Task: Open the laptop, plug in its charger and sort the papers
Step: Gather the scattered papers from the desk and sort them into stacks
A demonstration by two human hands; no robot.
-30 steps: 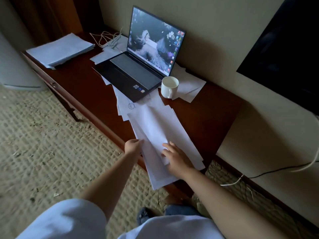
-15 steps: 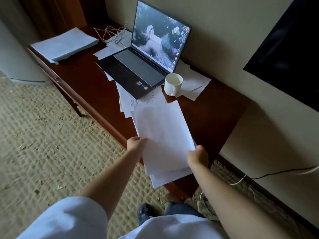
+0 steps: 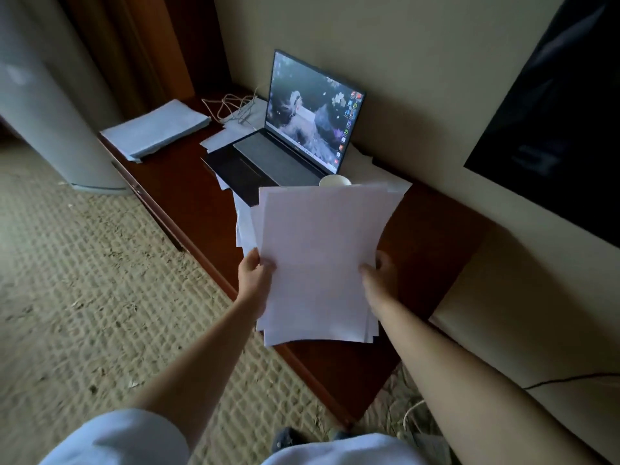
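**Papers held above the desk**

We grip a sheaf of papers (image 3: 318,260) by its sides, left hand (image 3: 253,275) and right hand (image 3: 377,271) each pinching an edge; the open laptop (image 3: 295,139) sits behind on the desk (image 3: 432,236); the white cable (image 3: 231,107) lies beside it.

Long dark red-brown table (image 3: 174,182) against wall. On it: open laptop (image 3: 288,146) with loose papers (image 3: 219,140) under it, neat paper pile (image 3: 154,129) at far end, white cord (image 3: 231,107), white cup (image 3: 333,180).
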